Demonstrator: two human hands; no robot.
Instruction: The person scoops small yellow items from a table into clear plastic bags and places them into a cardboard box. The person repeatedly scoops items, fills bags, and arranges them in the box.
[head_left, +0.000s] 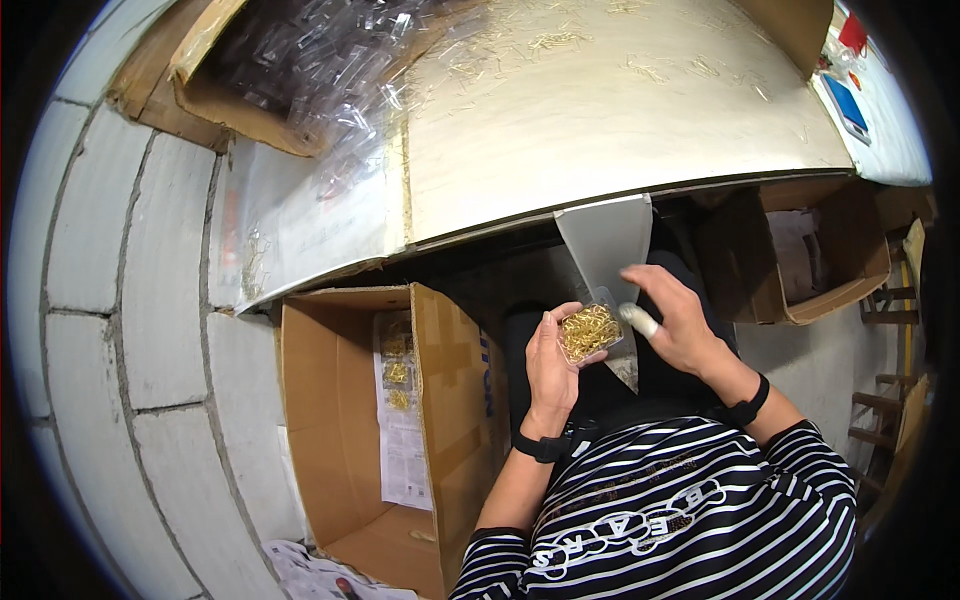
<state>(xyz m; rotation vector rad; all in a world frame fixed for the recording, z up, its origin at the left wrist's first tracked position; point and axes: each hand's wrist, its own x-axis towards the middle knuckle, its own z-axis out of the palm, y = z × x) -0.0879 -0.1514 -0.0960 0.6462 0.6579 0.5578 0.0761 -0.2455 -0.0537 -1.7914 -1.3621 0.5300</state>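
Note:
My left hand [551,362] is wrapped round a small clear plastic box [590,333] in front of my waist. Small gold-coloured metal pieces [588,328] fill the box in a heap; they look like thin bent hooks or pins. Just right of the box, my right hand [678,325] has its fingers apart and nothing visible in them. Its thumb, covered in something white, comes close to the box's edge; whether it touches cannot be made out. Behind the box, a grey-white sheet-like chute [607,240] slopes down from the table edge toward my lap.
Gold-coloured pieces lie scattered over the pale table [600,130]. At far left, a carton [250,125] spills empty clear boxes [345,110]. A cardboard box [345,400] at lower left holds filled clear boxes. Another carton [830,270] stands right, below a blue-topped device [846,105].

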